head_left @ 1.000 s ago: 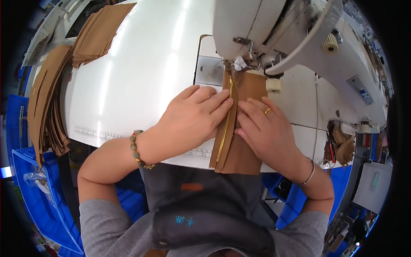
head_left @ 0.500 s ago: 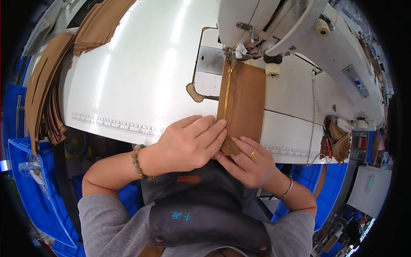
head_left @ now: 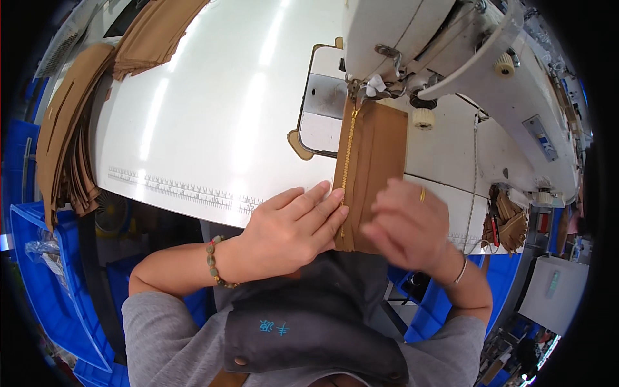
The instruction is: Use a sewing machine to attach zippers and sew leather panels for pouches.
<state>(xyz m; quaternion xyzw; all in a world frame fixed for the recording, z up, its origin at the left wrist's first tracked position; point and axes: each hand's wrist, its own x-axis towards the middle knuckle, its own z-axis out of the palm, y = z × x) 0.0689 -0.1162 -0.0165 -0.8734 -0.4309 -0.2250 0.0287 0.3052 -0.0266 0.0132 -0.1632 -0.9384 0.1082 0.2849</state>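
Note:
A brown piece (head_left: 380, 151) with a gold zipper (head_left: 349, 155) along its left side runs from under the presser foot (head_left: 354, 91) of a white sewing machine (head_left: 432, 32) toward the table's front edge. My left hand (head_left: 290, 232) grips that piece at its lower left, fingertips pressed on it beside the zipper, thumb hidden. My right hand (head_left: 409, 226), with a gold ring, is over the piece's lower right, its fingers bent and smeared by motion; I cannot tell whether it holds anything.
Stacks of brown cut pieces (head_left: 71, 116) (head_left: 151, 35) lie on the white table (head_left: 213, 116) at left. Brown scraps (head_left: 512, 222) and red-handled scissors (head_left: 495, 229) sit at right. A printed ruler strip runs along the front edge. Blue bins (head_left: 51, 277) stand below.
Half a second ago both hands were together at a brown flap at the piece's lower end; now my right hand has moved up and rightward, and the flap no longer shows.

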